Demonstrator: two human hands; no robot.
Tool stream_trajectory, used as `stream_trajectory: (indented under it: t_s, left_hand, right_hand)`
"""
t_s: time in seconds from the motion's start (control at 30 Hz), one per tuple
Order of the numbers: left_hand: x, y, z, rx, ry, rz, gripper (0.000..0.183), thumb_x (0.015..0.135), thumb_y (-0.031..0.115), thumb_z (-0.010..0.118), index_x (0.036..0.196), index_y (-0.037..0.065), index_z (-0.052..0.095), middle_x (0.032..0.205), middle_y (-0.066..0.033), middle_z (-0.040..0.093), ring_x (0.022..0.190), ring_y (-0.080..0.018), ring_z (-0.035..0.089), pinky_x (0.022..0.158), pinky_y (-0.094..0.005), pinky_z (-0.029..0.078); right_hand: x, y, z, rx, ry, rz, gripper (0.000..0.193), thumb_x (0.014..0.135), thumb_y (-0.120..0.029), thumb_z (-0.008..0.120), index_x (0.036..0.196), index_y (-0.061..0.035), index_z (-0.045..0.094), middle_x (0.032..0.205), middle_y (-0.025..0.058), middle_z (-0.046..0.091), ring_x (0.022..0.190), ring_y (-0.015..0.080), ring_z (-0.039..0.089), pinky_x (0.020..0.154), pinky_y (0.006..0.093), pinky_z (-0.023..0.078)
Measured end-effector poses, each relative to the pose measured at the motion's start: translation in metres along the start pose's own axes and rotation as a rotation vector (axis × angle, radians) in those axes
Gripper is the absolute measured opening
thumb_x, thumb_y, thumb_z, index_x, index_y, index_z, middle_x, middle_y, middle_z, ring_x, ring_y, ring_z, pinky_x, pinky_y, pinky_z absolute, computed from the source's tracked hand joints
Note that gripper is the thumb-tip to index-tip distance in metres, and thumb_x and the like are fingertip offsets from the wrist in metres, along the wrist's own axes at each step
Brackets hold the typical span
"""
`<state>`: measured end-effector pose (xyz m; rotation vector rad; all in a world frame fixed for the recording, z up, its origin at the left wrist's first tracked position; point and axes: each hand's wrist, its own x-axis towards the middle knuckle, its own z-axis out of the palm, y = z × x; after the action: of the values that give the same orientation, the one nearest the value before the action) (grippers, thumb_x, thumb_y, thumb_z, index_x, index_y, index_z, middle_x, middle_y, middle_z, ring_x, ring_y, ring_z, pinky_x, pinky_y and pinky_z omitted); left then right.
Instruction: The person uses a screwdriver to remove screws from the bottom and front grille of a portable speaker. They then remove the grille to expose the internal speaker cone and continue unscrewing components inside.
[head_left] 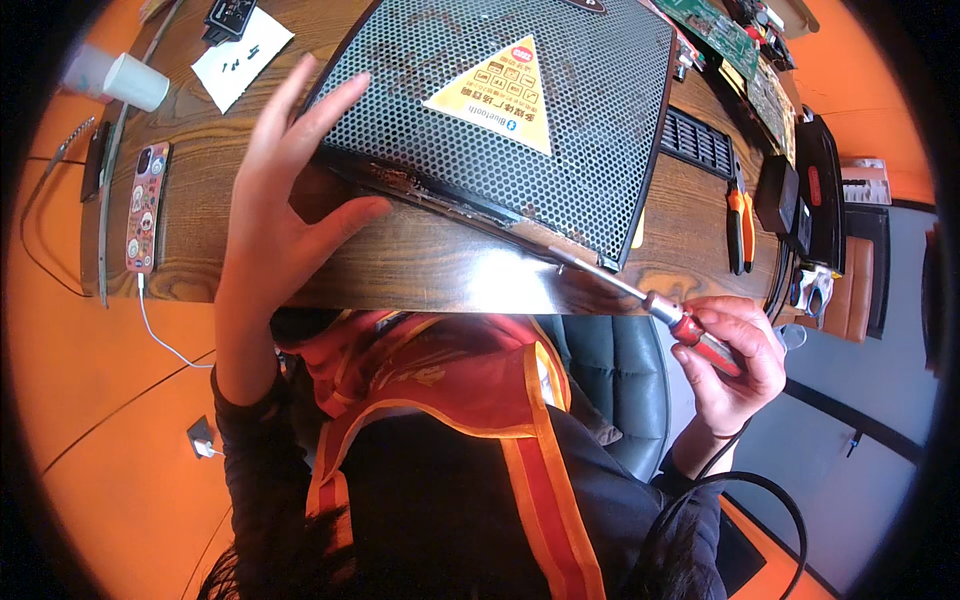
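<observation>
A speaker with a perforated metal grille (590, 120) lies on the wooden table, a yellow triangular sticker (500, 98) on its front. My left hand (285, 190) is beside its left edge, fingers spread and holding nothing. The fingertips overlap the grille; whether they press on it I cannot tell. In my right hand (735, 365) is a screwdriver (690, 328) with a red handle. Its metal shaft points up and left, with the tip at the speaker's near edge. That near edge looks worn, with a rough strip along it.
Orange-handled pliers (740, 225) and a black slotted panel (697, 142) lie right of the speaker, near black boxes (780, 190) and green circuit boards (715, 35). On the left are a charging phone (147, 205), a paper cup (137, 82) and a paper slip (242, 62).
</observation>
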<state>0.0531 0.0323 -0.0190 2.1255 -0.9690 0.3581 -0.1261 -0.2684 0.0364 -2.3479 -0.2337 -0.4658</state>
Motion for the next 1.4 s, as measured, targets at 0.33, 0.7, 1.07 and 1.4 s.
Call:
stream_trajectory:
  t_s: [0.33, 0.7, 1.07, 1.4]
  left_hand:
    - [-0.008, 0.004, 0.013, -0.205, 0.067, -0.219, 0.065, 0.063, 0.004, 0.076, 0.124, 0.008, 0.054, 0.129, -0.0171, 0.048, 0.11, -0.0264, 0.053, 0.09, -0.0316, 0.044]
    - [-0.02, 0.035, 0.028, -0.002, 0.195, -0.208, 0.063, 0.062, 0.005, 0.079, 0.121, 0.009, 0.056, 0.128, -0.0173, 0.049, 0.108, -0.0281, 0.056, 0.086, -0.0326, 0.048]
    - [-0.021, 0.035, 0.029, -0.031, 0.199, -0.24, 0.065, 0.059, 0.002, 0.079, 0.12, 0.008, 0.057, 0.128, -0.0177, 0.048, 0.108, -0.0272, 0.056, 0.085, -0.0316, 0.05]
    - [-0.023, 0.036, 0.03, -0.015, 0.201, -0.256, 0.058, 0.063, 0.0, 0.075, 0.119, 0.007, 0.058, 0.129, -0.0211, 0.046, 0.109, -0.0302, 0.056, 0.084, -0.0318, 0.049]
  right_hand:
    - [0.035, -0.053, -0.011, -0.33, -0.112, -0.037, 0.036, 0.057, 0.009, 0.073, 0.091, 0.0012, 0.064, 0.085, 0.0163, 0.063, 0.077, 0.0252, 0.064, 0.065, 0.0296, 0.052]
    - [0.048, -0.088, -0.008, -0.61, -0.165, -0.048, 0.036, 0.057, 0.007, 0.074, 0.091, -0.0023, 0.065, 0.087, 0.0138, 0.063, 0.077, 0.0228, 0.065, 0.063, 0.0279, 0.054]
    - [0.061, -0.075, -0.011, -0.528, -0.233, -0.095, 0.037, 0.058, 0.007, 0.074, 0.092, -0.0006, 0.064, 0.088, 0.0148, 0.063, 0.077, 0.0235, 0.065, 0.064, 0.0289, 0.054]
    - [0.061, -0.068, -0.019, -0.072, -0.732, 0.648, 0.05, 0.084, -0.001, 0.047, 0.133, 0.0008, 0.039, 0.081, 0.0114, 0.063, 0.072, 0.0179, 0.067, 0.06, 0.0279, 0.053]
